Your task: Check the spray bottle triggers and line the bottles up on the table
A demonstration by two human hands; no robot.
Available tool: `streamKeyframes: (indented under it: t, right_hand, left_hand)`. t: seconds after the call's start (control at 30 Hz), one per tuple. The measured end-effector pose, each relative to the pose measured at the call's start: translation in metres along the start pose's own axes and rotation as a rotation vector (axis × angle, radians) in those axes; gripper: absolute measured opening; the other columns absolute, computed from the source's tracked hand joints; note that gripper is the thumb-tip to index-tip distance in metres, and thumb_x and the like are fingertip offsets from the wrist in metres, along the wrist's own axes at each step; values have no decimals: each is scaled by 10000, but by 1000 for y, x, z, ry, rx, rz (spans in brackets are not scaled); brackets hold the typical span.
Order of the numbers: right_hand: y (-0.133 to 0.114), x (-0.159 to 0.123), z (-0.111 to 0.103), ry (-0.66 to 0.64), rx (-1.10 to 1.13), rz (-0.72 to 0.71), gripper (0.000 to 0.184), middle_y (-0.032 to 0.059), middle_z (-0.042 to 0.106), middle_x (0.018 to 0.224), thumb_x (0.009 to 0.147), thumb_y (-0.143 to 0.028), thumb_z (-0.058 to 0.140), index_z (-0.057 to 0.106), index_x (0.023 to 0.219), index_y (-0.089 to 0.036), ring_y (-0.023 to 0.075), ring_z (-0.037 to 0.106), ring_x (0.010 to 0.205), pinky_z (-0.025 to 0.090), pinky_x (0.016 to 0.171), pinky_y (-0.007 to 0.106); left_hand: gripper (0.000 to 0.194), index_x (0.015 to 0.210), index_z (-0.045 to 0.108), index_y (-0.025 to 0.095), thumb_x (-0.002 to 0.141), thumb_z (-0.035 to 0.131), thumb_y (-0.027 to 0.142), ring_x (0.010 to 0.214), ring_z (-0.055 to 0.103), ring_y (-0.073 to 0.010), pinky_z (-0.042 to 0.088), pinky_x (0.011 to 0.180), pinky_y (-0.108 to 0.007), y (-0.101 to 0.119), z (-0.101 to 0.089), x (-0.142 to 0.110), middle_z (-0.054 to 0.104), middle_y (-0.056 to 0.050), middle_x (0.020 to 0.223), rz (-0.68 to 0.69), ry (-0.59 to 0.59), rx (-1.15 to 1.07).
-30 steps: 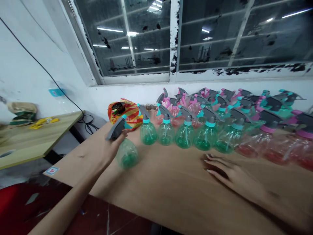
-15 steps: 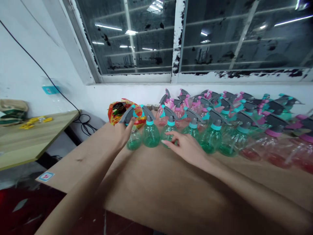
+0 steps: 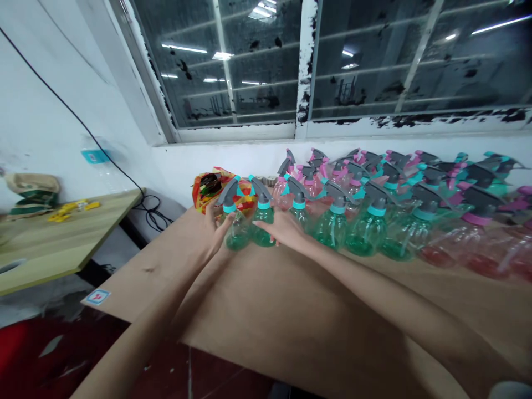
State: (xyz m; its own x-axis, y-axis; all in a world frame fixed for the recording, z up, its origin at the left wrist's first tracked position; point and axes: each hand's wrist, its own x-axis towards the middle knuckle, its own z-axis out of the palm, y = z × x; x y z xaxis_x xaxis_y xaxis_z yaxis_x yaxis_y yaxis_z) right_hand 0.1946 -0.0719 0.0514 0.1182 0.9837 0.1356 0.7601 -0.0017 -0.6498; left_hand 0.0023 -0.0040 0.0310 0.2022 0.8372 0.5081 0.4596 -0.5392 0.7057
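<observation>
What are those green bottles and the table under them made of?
Green bottles: probably plastic, see-through and glossy, as their sides catch bright highlights. Table: perhaps wood-based board, smooth and matte, judging by its brown top with little shine.

No word or number can be read here. On the near left corner of the brown table there is a sticker with blue border and red mark, and its lettering, if any, is too small. At far left, the blue label on a clear plastic bottle is also not legible.

Light is dim; white streaks glare in the dark glass window; soft shadows cross the flat brown worktop.
</observation>
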Motion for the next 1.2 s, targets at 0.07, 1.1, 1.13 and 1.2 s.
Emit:
streamKeyframes:
  t: [0.07,1.1,1.13,1.2]
  right_hand:
    - [-2,-1,0,19,-20,4,629,10,636,560,838,-550,524,498,1260,-85,168,596,490,431,511,289]
    - [19,-138,-21,380,-575,-120,778,214,656,939,743,-796,451,634,947,-67,326,607,906,498,615,380]
    - [19,-141,-22,374,-570,-111,760,208,657,929,735,-786,481,637,940,-71,321,612,895,501,625,378]
    - [18,-148,-25,367,-560,-98,729,200,659,925,721,-769,527,643,933,-82,312,619,887,505,634,370]
  left_hand:
    - [640,1340,388,177,828,583,510,1174,572,-297,437,993,-460,-7,-4,-8,591,-164,1277,17,-16,9]
    - [762,1385,375,196,749,678,486,1322,442,-323,353,1077,-540,114,5,-88,478,-168,1425,169,-314,-72]
    - [810,1409,343,204,733,704,468,1347,407,-326,336,1089,-543,124,13,-92,437,-169,1459,161,-368,-82]
    - [863,1429,312,231,706,738,434,1344,413,-324,355,1083,-524,140,30,-96,398,-151,1491,170,-430,-166]
